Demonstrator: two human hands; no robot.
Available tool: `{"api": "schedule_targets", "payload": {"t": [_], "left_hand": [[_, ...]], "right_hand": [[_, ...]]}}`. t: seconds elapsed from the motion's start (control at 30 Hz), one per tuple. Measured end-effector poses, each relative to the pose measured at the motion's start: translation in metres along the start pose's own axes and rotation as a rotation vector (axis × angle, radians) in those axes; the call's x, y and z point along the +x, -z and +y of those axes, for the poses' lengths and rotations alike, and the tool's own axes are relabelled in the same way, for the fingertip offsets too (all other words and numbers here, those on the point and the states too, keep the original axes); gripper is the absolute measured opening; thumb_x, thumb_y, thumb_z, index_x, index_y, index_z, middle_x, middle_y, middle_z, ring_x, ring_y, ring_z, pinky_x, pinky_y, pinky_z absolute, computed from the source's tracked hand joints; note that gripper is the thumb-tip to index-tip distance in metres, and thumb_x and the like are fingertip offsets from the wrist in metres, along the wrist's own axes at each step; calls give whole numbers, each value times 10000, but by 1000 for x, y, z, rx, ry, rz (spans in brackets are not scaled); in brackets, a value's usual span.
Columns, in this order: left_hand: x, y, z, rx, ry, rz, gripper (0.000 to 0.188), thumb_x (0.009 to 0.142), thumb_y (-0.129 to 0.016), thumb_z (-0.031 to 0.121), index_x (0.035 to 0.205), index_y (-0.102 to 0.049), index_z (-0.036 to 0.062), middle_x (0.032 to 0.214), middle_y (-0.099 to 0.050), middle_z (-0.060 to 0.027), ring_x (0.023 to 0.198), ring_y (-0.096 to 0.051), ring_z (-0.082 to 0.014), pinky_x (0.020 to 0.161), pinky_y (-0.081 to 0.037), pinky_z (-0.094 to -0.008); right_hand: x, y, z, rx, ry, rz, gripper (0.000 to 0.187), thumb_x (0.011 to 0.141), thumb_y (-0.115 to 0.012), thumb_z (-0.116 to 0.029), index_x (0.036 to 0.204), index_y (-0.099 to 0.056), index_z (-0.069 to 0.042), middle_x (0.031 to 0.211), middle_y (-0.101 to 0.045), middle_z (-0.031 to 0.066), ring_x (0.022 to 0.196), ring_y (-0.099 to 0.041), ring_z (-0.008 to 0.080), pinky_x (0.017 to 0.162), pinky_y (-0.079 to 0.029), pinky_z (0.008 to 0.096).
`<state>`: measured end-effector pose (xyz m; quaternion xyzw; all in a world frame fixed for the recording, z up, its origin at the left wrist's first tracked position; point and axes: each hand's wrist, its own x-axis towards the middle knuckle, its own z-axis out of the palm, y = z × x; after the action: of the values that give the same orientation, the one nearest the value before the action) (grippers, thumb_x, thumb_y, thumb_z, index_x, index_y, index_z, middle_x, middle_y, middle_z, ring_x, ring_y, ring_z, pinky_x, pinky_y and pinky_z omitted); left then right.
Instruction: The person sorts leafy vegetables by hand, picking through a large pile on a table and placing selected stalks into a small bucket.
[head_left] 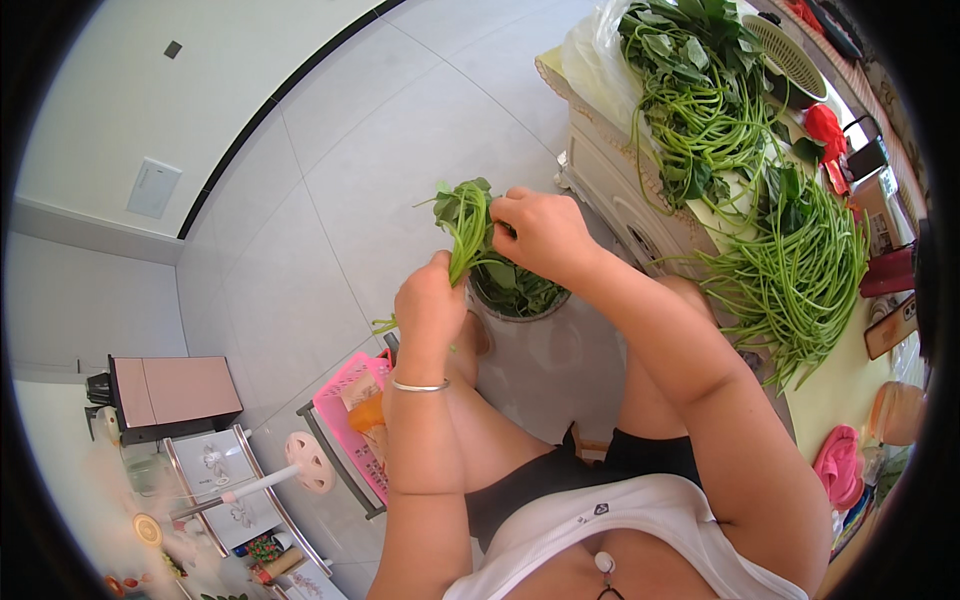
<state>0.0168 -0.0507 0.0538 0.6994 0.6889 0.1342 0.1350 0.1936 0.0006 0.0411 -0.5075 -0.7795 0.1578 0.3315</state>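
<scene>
My left hand (425, 298) is closed around a small bunch of leafy green stems (467, 232), their leaves pointing up and away from me. A silver bangle sits on that wrist. Beside the bunch, my right hand (545, 232) has its fingers curled in a pinch at the leaves; its fingertips are partly hidden. Below both hands, between my legs, stands a round bucket (520, 318) that holds plucked dark green leaves (520, 287).
To the right, a cloth-covered cabinet top (815, 410) bears a leafy heap (700, 60), a pile of long bare-looking stems (800, 270), a colander (785, 60) and a phone (890, 327). At left are a pink basket (345, 378), a fan stand (308, 462) and a pink-fronted box (180, 390).
</scene>
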Motion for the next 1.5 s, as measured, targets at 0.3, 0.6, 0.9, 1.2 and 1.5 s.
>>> {"api": "schedule_targets", "payload": {"t": [0.3,0.6,0.9,1.2,1.5], "left_hand": [[-7,10,-18,-660,129,-23,179,878,-652,157,910,-597,-11,611,-559,-90,488,-493,-203,491,-400,-330],[-11,36,-47,-1587,224,-208,217,946,-591,219,946,-574,3,551,-424,14,403,-352,-74,445,-334,-260],[-12,31,-53,-1990,-57,-484,236,1000,-499,266,986,-529,32,570,-385,47,408,-318,-53,461,-335,-258],[-5,26,-40,-2147,-250,-692,255,993,-515,272,999,-523,18,554,-394,47,383,-302,-49,436,-327,-255],[-3,19,-29,-2299,-389,-835,219,1006,-490,223,1008,-480,4,587,-437,41,398,-379,-27,440,-381,-230]], "right_hand": [[31,20,55,704,-645,210,196,804,-604,-185,874,-681,-19,643,-595,57,613,-529,113,593,-443,290],[5,-12,50,55,-283,-382,235,801,-619,-252,952,-705,-94,877,-691,122,866,-651,313,766,-516,417],[9,-23,16,499,-158,-298,234,768,-658,-179,971,-723,-83,833,-698,128,786,-661,289,740,-521,368],[9,-48,14,619,-126,-48,233,759,-724,-195,952,-716,-65,902,-695,143,804,-664,263,761,-520,351],[7,-55,12,1355,-334,-260,165,851,-657,-138,969,-687,-27,849,-695,92,757,-645,137,746,-513,301]]}}
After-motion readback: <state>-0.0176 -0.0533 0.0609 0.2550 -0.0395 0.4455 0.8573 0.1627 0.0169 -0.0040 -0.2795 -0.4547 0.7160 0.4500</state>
